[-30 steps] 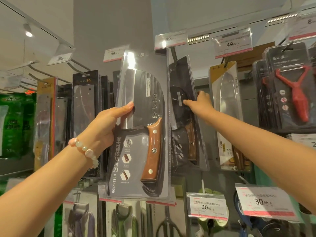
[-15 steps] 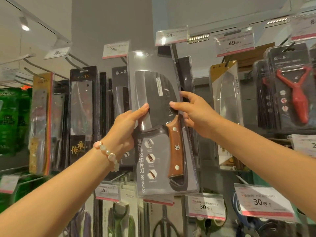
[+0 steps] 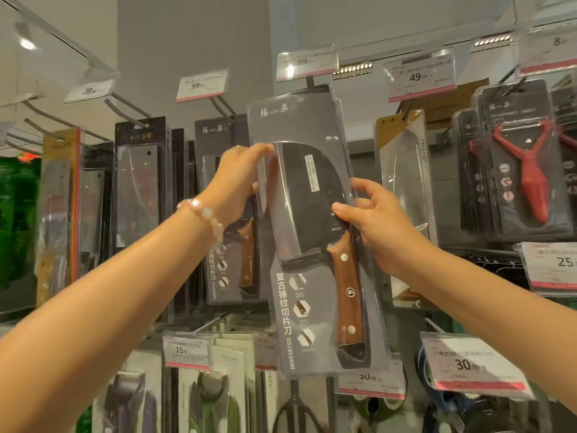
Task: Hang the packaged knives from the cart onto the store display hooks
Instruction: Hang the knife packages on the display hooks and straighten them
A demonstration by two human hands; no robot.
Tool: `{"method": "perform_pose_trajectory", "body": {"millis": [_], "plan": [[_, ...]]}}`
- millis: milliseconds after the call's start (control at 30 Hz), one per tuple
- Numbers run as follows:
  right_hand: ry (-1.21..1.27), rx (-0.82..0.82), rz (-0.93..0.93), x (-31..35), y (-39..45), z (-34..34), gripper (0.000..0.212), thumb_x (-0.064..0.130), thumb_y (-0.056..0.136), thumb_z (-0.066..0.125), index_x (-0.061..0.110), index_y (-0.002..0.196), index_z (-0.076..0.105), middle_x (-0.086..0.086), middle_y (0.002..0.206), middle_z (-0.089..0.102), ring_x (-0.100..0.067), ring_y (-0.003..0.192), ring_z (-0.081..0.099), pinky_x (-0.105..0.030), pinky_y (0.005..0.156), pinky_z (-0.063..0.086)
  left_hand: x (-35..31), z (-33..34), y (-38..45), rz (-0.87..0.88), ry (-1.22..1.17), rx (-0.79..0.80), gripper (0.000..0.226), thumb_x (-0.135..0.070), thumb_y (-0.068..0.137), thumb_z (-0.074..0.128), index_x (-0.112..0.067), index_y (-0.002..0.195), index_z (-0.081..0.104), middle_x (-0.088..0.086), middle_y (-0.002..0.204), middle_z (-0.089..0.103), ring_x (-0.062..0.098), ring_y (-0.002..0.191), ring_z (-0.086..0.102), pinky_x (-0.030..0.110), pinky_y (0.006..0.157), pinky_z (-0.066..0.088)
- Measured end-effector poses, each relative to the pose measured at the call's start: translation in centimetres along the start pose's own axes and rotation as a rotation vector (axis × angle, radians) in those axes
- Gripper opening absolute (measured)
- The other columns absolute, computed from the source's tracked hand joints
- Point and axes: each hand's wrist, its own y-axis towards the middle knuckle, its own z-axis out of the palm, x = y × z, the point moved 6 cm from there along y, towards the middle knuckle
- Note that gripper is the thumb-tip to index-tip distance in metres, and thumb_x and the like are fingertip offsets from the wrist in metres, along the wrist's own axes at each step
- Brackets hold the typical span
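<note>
A packaged cleaver point(image 3: 312, 232) with a dark blade and wooden handle, in a grey blister pack, is raised in front of the display. Its top edge sits just under the hook point(image 3: 309, 81) below the 99.00 price tag point(image 3: 306, 61). My left hand point(image 3: 240, 182), wearing a bead bracelet, grips the pack's left edge near the blade's top. My right hand point(image 3: 377, 220) grips the right edge, thumb on the front. Whether the pack's hole is on the hook is hidden. The cart is out of view.
An identical cleaver pack point(image 3: 228, 214) hangs just left behind my left hand. More knife packs point(image 3: 140, 189) hang further left, a yellow-topped knife pack point(image 3: 406, 195) and red peeler packs point(image 3: 527, 170) at right. Price tags point(image 3: 474, 365) and scissors hang on lower hooks.
The cleaver pack has moved right and up toward the 99.00 hook. My right hand left the hanging packs and took the pack's right edge; my left hand slid higher on its left edge.
</note>
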Motion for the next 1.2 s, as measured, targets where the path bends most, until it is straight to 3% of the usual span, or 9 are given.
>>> {"method": "perform_pose_trajectory", "body": {"millis": [67,133,200,300,367,467,633,967,1200], "plan": [[-0.005,-0.015,-0.001,0.1,0.0,-0.8,0.040,0.002,0.089,0.058,0.016,0.124,0.047,-0.005,0.086,0.070,-0.011,0.064,0.070,-0.023,0.052,0.055,-1.7,0.5,1.7,0.098,0.103,-0.085,0.043,-0.040,0.077,0.060,-0.006,0.103,0.057,0.009,0.088,0.053,0.020,0.077,0.049,0.034,0.071,0.041],[-0.024,-0.030,-0.002,0.3,0.0,-1.5,0.040,0.003,0.089,0.058,0.017,0.124,0.047,-0.005,0.088,0.070,-0.012,0.064,0.070,-0.024,0.053,0.055,-3.1,1.1,3.1,0.167,0.189,-0.139,0.024,-0.035,0.088,0.055,-0.011,0.081,0.053,0.004,0.071,0.045,0.017,0.064,0.041,0.031,0.065,0.037],[-0.051,-0.051,-0.011,0.6,0.0,-2.2,0.039,0.004,0.089,0.058,0.020,0.123,0.047,-0.004,0.090,0.070,-0.012,0.069,0.069,-0.022,0.054,0.055,-4.3,1.5,4.8,0.233,0.232,-0.175,0.033,-0.029,0.091,0.053,-0.019,0.062,0.040,0.000,0.059,0.034,0.016,0.056,0.033,0.029,0.061,0.034],[-0.079,-0.082,-0.019,1.1,0.2,-3.1,0.040,0.005,0.089,0.058,0.020,0.124,0.046,-0.005,0.097,0.069,-0.016,0.077,0.068,-0.024,0.059,0.055,-5.7,2.2,6.5,0.303,0.261,-0.188,0.016,-0.026,0.092,0.055,-0.011,0.090,0.062,0.003,0.082,0.058,0.014,0.075,0.055,0.023,0.068,0.043],[-0.098,-0.094,-0.017,1.4,0.4,-3.5,0.040,0.005,0.089,0.059,0.020,0.125,0.046,-0.005,0.098,0.068,-0.017,0.078,0.068,-0.028,0.062,0.054,-6.1,2.7,7.2,0.303,0.232,-0.182,0.031,-0.024,0.091,0.060,-0.007,0.116,0.058,0.003,0.105,0.061,0.012,0.093,0.056,0.013,0.068,0.043],[-0.091,-0.102,-0.010,1.7,0.7,-3.7,0.038,0.005,0.089,0.059,0.024,0.119,0.047,-0.003,0.095,0.068,-0.016,0.076,0.069,-0.029,0.063,0.054,-6.8,3.0,7.4,0.355,0.190,-0.183,0.046,-0.018,0.085,0.068,-0.008,0.125,0.050,0.000,0.102,0.058,0.007,0.088,0.056,0.011,0.063,0.042],[-0.073,-0.086,-0.012,2.1,1.1,-3.6,0.034,0.006,0.089,0.058,0.025,0.116,0.047,-0.002,0.093,0.069,-0.017,0.077,0.069,-0.031,0.069,0.056,-7.7,3.0,8.0,0.406,0.160,-0.159,0.039,-0.013,0.085,0.068,-0.011,0.122,0.057,0.000,0.100,0.068,0.010,0.091,0.067,0.027,0.082,0.056],[-0.027,-0.078,-0.007,2.3,1.6,-2.9,0.039,0.004,0.090,0.056,0.023,0.123,0.047,-0.002,0.096,0.067,-0.014,0.076,0.068,-0.024,0.061,0.055,-9.1,2.2,8.0,0.491,0.072,-0.174,0.025,-0.009,0.083,0.070,-0.006,0.108,0.069,0.004,0.095,0.070,0.013,0.090,0.068,0.024,0.083,0.056],[0.024,-0.084,0.008,2.7,2.6,-2.0,0.042,0.002,0.091,0.054,0.016,0.130,0.046,0.003,0.086,0.065,-0.004,0.055,0.067,-0.016,0.047,0.051,-9.4,2.0,8.8,0.518,0.077,-0.178,0.021,-0.010,0.082,0.071,-0.005,0.102,0.071,0.003,0.091,0.071,0.014,0.088,0.069,0.022,0.080,0.056]]}}
